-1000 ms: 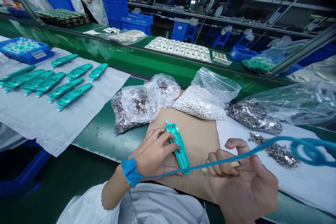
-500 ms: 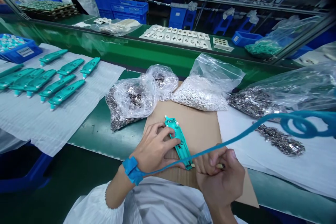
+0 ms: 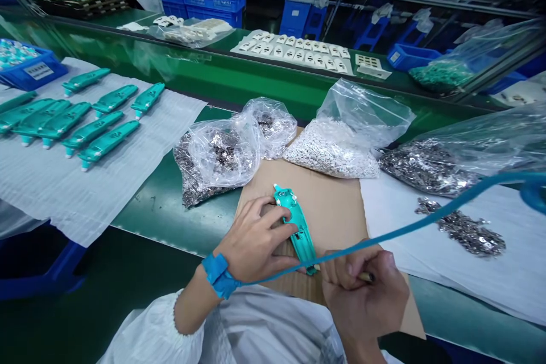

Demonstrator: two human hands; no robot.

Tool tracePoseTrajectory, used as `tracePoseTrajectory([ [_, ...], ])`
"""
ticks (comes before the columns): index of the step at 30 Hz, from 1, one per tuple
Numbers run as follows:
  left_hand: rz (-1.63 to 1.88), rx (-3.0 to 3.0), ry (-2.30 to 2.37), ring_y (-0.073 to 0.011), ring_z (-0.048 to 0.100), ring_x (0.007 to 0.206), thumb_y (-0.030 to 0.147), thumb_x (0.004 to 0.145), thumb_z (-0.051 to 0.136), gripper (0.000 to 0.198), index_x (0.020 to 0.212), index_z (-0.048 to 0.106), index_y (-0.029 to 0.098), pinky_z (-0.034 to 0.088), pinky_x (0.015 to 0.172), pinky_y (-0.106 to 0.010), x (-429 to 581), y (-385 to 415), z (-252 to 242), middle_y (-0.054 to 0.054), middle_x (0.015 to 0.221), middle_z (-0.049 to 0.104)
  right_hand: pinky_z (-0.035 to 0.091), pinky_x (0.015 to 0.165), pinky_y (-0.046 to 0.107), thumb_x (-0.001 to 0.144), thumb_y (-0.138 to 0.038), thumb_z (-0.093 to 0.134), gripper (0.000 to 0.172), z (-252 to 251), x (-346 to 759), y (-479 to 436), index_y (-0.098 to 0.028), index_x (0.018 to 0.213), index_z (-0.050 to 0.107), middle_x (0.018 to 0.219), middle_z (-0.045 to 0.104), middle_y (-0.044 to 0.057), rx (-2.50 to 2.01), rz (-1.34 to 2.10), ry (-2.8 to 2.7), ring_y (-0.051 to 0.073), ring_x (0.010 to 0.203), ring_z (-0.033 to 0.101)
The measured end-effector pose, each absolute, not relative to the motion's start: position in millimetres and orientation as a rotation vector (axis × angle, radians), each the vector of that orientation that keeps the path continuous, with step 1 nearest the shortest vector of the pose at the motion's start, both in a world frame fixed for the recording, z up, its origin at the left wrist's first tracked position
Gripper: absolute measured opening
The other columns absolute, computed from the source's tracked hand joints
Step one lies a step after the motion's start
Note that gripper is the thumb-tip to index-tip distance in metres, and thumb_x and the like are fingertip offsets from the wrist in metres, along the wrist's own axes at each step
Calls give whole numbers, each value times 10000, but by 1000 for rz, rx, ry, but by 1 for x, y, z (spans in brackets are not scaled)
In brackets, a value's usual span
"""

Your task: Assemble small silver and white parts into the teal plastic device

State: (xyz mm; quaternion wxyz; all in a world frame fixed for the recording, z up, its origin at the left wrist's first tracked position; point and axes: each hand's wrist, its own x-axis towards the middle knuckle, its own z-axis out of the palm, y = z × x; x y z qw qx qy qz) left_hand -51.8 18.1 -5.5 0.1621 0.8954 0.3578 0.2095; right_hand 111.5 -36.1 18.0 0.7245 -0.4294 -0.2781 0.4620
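A teal plastic housing point(image 3: 302, 239), hollow side up with small white parts at its far end, rests on brown cardboard point(image 3: 333, 205). My left hand point(image 3: 258, 239) grips it from the left, fingers bent over its edge and thumb near its close end. A blue wrist strap point(image 3: 219, 276) circles that wrist, its cord point(image 3: 384, 235) running off to the right. In my right hand point(image 3: 364, 290), closed, is a thin light-coloured stick with a dark end. The stick's other end meets the near end of the housing; its tip is too small to make out.
Bags of small metal pieces point(image 3: 217, 153) and white pieces point(image 3: 333, 148) stand behind the cardboard. Loose metal pieces point(image 3: 464, 227) lie on white sheeting at right. Several teal housings point(image 3: 108, 142) sit at left beside a blue bin point(image 3: 34, 68). A green ledge point(image 3: 191, 77) runs across the back.
The view has shifted slightly. Both hands keep their hold, with the stick still at the near end of the housing. The coiled part of the cord has moved right, mostly out of view.
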Motion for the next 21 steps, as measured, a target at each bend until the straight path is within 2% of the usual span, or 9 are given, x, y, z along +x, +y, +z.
tracePoseTrajectory([
  [4,608,2564,1028,-338,451,1241,674,816,647,531,1134,668,250,409,1040,-493,-52,18,-7,-59,1215,626,281,349,167,914,-478,568,494,17,110,-37,-185,519,519,388,251,-86,-981,988,-623,60,323,229],
  [8,614,2574,1018,-331,460,1243,701,779,652,571,1123,676,246,408,1045,-487,-50,18,-7,-59,1190,633,298,331,169,920,-494,587,498,16,104,-34,-189,547,460,414,289,-92,-1005,949,-661,59,310,260],
  [13,623,2593,1010,-344,459,1257,696,797,631,574,1135,670,234,405,1042,-487,-50,19,-9,-61,1209,636,241,322,160,923,-545,577,518,10,99,-33,-203,572,409,441,231,-113,-1088,958,-681,51,319,220],
  [21,683,2605,992,-320,513,1211,751,791,597,584,1086,684,254,430,1002,-449,-50,21,-19,-53,1153,658,343,371,193,953,-468,543,436,4,113,-44,-219,626,396,444,280,-114,-965,929,-576,66,328,236],
])
